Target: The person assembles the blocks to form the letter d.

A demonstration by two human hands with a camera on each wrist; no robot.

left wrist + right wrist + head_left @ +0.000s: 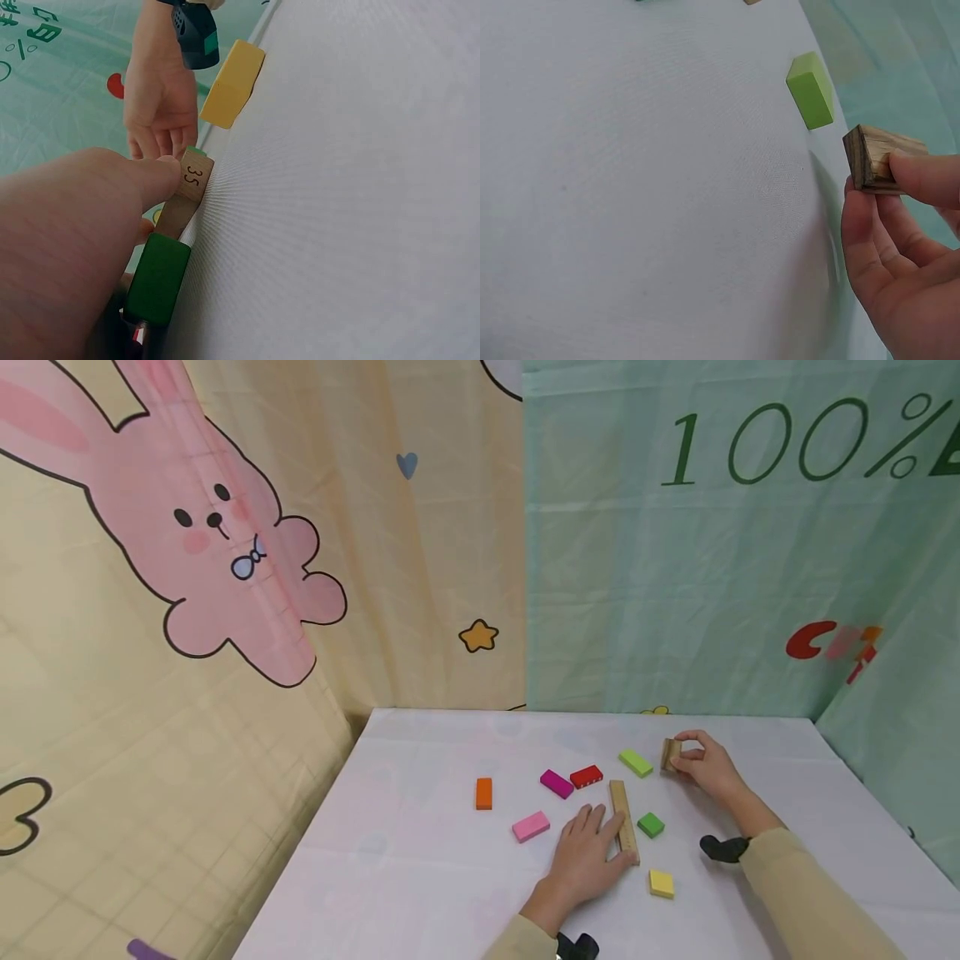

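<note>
My right hand pinches a small wooden block between thumb and fingers, at the back right of the table. Striped grain shows on the block's side in the right wrist view. My left hand lies low over the table, its fingers extended. Its index finger and thumb touch the left side and near end of a long wooden strip. In the left wrist view the thumb rests by the number 35 on a wooden face. A green block lies just right of the strip.
On the white table lie orange, pink, magenta, red, lime green and yellow blocks. Printed curtains hang behind the table's far edge.
</note>
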